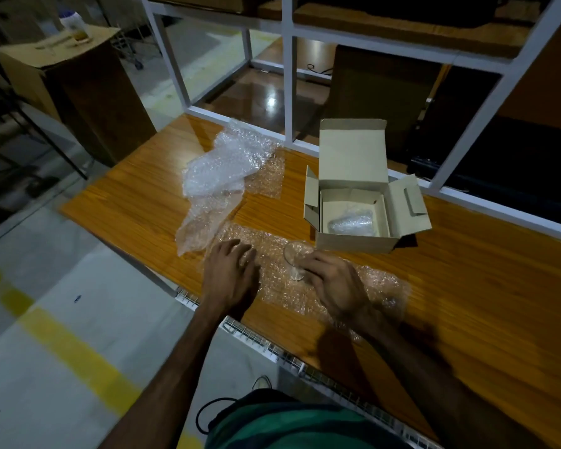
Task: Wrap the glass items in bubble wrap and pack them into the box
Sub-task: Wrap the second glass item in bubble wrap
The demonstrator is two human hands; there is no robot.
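A wooden table [434, 286] is being viewed from above, in dim light. A clear drinking glass [294, 262] is being stood upright on a flat sheet of bubble wrap [282, 286] near the table's front edge. The glass is being gripped near its base by the right hand [334, 280], fingers closed around it. The left hand [232, 270] is being pressed flat and open on the sheet just beside the glass, with nothing held.

Just behind, touching nothing, an open cardboard box [357, 241] is being filled; one wrapped bundle [352, 224] is lying inside. Spare bubble wrap [221, 170] is lying crumpled further back on the left.

The glass is being judged light, rigid, smooth, slippery and fragile, so the thick base or the sides are likely the safest hold, not the thin rim. The wrap is soft, springy and feather-light, and is best being held down while rolling.

No brand, label or legible writing is being shown on anything.
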